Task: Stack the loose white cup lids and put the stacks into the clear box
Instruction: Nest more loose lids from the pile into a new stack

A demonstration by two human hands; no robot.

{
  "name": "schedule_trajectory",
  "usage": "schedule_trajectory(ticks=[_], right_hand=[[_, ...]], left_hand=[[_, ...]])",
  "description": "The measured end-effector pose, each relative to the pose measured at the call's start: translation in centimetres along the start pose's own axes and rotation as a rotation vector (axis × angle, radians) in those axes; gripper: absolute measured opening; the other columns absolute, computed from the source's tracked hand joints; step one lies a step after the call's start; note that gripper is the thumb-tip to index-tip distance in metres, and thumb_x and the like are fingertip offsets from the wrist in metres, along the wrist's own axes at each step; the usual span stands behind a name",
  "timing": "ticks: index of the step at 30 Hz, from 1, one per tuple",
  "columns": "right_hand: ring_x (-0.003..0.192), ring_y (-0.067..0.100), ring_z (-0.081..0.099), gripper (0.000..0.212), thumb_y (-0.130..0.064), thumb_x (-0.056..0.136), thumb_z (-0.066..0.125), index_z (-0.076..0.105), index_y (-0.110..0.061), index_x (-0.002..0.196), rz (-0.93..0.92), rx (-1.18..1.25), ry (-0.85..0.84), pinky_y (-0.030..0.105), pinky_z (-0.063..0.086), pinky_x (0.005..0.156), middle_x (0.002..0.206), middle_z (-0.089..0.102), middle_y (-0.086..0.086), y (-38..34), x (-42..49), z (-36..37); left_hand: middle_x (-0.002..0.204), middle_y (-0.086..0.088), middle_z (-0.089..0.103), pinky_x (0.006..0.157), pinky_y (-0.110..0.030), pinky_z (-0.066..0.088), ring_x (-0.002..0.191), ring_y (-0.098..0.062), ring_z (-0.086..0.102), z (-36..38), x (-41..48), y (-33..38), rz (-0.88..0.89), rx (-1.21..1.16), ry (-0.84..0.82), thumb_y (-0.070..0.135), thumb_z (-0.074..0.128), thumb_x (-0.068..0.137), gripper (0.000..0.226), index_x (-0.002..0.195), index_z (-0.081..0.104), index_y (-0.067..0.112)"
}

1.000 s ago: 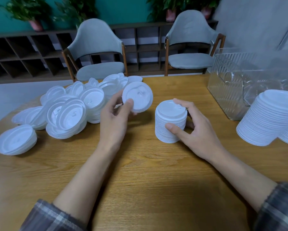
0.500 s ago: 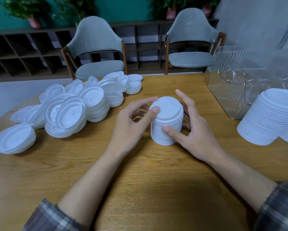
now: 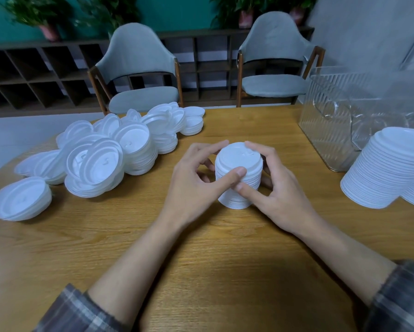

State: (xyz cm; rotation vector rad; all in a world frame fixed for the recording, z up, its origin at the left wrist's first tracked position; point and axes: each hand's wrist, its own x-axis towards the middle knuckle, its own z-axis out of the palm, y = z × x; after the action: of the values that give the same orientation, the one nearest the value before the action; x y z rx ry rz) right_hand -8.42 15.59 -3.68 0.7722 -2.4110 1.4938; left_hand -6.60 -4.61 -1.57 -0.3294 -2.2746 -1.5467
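A short stack of white cup lids (image 3: 237, 164) stands upright on the wooden table (image 3: 201, 259) at the centre. My left hand (image 3: 196, 183) grips it from the left, thumb against its front edge and fingers curled round the far side. My right hand (image 3: 273, 188) grips it from the right, thumb low on the stack's front. A pile of loose white lids (image 3: 119, 152) lies at the left. The clear ribbed box (image 3: 340, 121) stands at the far right.
A tall leaning stack of lids (image 3: 392, 168) sits at the right edge in front of the clear box. A small separate stack of lids (image 3: 21, 200) lies at the near left. Two grey chairs (image 3: 139, 68) stand behind the table.
My left hand carried one lid from the pile to the top of the centre stack and set it down. Both hands have closed round the stack.
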Motion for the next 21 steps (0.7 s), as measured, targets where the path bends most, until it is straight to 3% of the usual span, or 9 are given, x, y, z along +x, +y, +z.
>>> schedule_trajectory(ticks=[4,7,10,14,17,21], right_hand=[[0.133,0.003,0.052,0.090,-0.053,0.078,0.085,0.032,-0.043,0.150,0.019,-0.026,-0.031,0.040,0.050,0.108,0.145,0.050,-0.022,-0.1,0.1,0.2],[0.131,0.002,0.054,0.102,-0.039,0.076,0.092,0.025,-0.044,0.152,0.005,-0.070,-0.085,0.036,0.048,0.109,0.147,0.048,-0.024,0.1,0.1,0.3],[0.131,0.004,0.055,0.105,-0.034,0.076,0.093,0.025,-0.042,0.154,-0.022,-0.079,-0.083,0.032,0.047,0.109,0.148,0.049,-0.021,0.3,0.2,0.4],[0.132,-0.001,0.051,0.103,-0.036,0.075,0.094,0.027,-0.039,0.154,-0.048,-0.111,-0.056,0.021,0.043,0.108,0.149,0.047,-0.020,0.4,0.1,0.6],[0.131,-0.005,0.049,0.103,-0.039,0.074,0.094,0.029,-0.037,0.154,-0.054,-0.134,-0.030,0.015,0.039,0.106,0.149,0.047,-0.020,0.3,0.1,0.8],[0.131,0.001,0.050,0.102,-0.039,0.073,0.094,0.031,-0.037,0.153,-0.055,-0.163,0.017,0.020,0.042,0.107,0.150,0.048,-0.016,-0.4,-0.1,1.1]], left_hand=[[0.125,0.013,0.062,0.078,-0.025,0.053,0.099,-0.014,0.062,0.5,0.0,-0.7,0.012,-0.031,-0.014,0.053,0.077,0.082,0.056,0.133,0.070,0.033],[0.133,0.012,0.061,0.098,-0.035,0.053,0.120,-0.013,0.060,0.9,-0.1,-1.4,0.028,-0.019,-0.061,0.052,0.067,0.092,0.057,0.143,0.061,0.029],[0.149,0.012,0.056,0.118,-0.037,0.040,0.141,-0.010,0.049,1.2,-0.1,-2.0,0.046,-0.001,-0.126,0.050,0.055,0.100,0.061,0.154,0.047,0.023],[0.156,0.011,0.051,0.119,-0.026,0.035,0.144,-0.001,0.045,1.1,-0.1,-2.1,0.046,0.022,-0.130,0.054,0.048,0.101,0.067,0.159,0.041,0.021],[0.155,0.009,0.052,0.119,-0.035,0.038,0.143,-0.004,0.046,1.0,-0.3,-2.1,0.062,0.047,-0.089,0.054,0.047,0.102,0.064,0.156,0.044,0.020],[0.150,0.011,0.056,0.115,-0.041,0.044,0.139,-0.002,0.050,0.9,-0.6,-1.7,0.062,0.048,-0.055,0.055,0.050,0.103,0.061,0.153,0.048,0.020]])
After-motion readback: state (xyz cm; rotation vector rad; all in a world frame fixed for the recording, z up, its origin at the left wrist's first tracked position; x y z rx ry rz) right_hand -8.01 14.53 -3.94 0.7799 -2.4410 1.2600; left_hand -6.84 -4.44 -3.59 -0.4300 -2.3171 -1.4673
